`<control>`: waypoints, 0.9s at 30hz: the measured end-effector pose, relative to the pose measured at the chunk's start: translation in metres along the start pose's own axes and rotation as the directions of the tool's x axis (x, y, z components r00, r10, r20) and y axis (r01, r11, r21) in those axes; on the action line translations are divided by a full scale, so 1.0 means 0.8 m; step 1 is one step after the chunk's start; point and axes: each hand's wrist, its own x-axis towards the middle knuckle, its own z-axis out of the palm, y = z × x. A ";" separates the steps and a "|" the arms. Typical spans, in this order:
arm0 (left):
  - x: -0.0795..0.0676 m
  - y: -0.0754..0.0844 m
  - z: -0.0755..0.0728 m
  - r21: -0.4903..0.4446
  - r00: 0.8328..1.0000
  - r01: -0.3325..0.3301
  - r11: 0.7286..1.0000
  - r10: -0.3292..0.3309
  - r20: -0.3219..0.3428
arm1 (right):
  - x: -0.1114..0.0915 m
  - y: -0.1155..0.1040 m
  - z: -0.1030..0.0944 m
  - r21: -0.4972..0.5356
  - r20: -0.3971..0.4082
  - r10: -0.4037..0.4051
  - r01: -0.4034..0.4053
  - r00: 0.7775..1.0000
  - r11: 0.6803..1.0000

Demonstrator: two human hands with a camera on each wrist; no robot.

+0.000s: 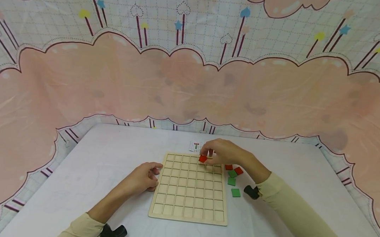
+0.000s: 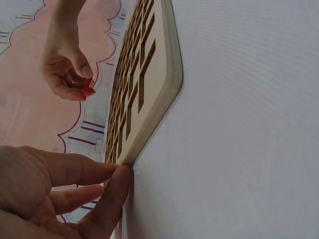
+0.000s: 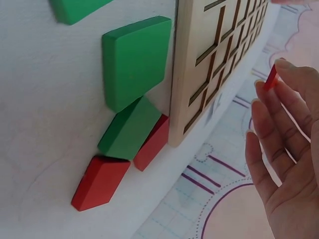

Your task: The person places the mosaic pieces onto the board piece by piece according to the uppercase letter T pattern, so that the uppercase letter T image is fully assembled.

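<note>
A pale wooden board (image 1: 185, 220) with a grid of square recesses lies flat on the white table. Over its far edge, my right hand (image 1: 221, 152) pinches a red square tile (image 1: 202, 158) between thumb and fingertip; the right wrist view shows that tile (image 3: 270, 78) edge-on. At the board's left edge my left hand (image 1: 143, 177) grips the rim, and the left wrist view has its thumb and finger (image 2: 75, 169) pinching the board's edge. Just right of the board lie green tiles (image 1: 236, 193) and red tiles (image 1: 238, 171), some overlapping.
A small card (image 1: 196, 146) printed with a red and green grid pattern lies behind the board. Black wrist devices (image 1: 252, 192) are worn at both sleeves. A patterned cloth backdrop (image 1: 191, 93) rises behind the table (image 1: 96, 142).
</note>
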 end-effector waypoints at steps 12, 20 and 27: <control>0.000 0.000 -0.001 -0.019 1.000 0.000 1.000 0.000 0.009 | 0.016 -0.008 0.005 -0.026 0.027 -0.041 0.042 0.999 0.999; -0.001 0.001 -0.002 -0.031 1.000 0.006 1.000 -0.005 0.011 | 0.026 -0.013 0.010 -0.039 0.035 -0.064 0.066 0.997 0.997; -0.001 0.002 -0.001 -0.021 1.000 0.019 1.000 -0.019 0.003 | 0.030 -0.016 0.015 -0.029 0.046 -0.083 0.084 0.996 0.996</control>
